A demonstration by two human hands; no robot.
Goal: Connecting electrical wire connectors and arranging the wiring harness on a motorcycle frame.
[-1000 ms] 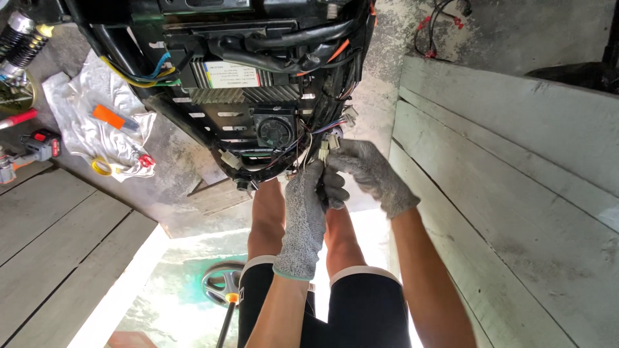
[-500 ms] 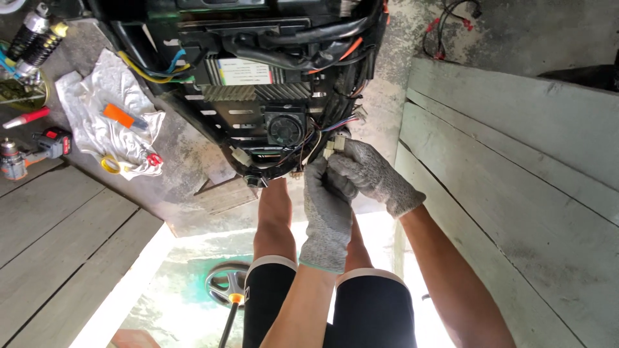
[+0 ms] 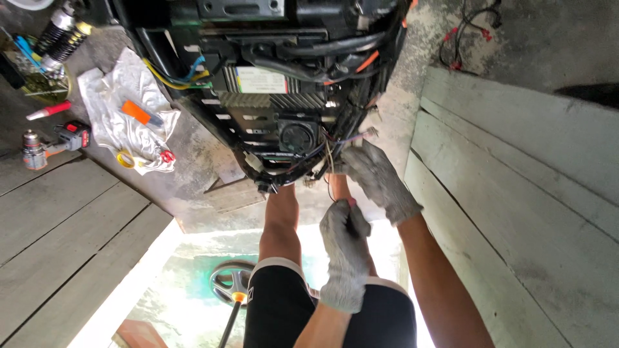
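Note:
An opened black vehicle body (image 3: 271,84) shows a finned grey control box (image 3: 271,96), a round black part (image 3: 298,135) and loose wiring (image 3: 329,151). My right hand (image 3: 382,182), in a grey glove, grips the wire ends at the lower right edge of the body. My left hand (image 3: 345,251), also gloved, is below it over my knees, apart from the wires. It is closed around a thin dark tool with a pink tip (image 3: 352,203). My bare legs and black shorts (image 3: 277,303) are underneath.
On the concrete at left lies a white cloth (image 3: 122,129) with an orange tool, a yellow tape roll and a red piece. A cordless drill (image 3: 55,142) and a shock absorber (image 3: 61,29) lie nearby. Wooden planks (image 3: 516,193) run along the right, and a wheel-shaped metal part (image 3: 232,280) is below.
My left hand has drawn back from the wiring toward my body, with the tool in it. My right hand has stayed at the wires.

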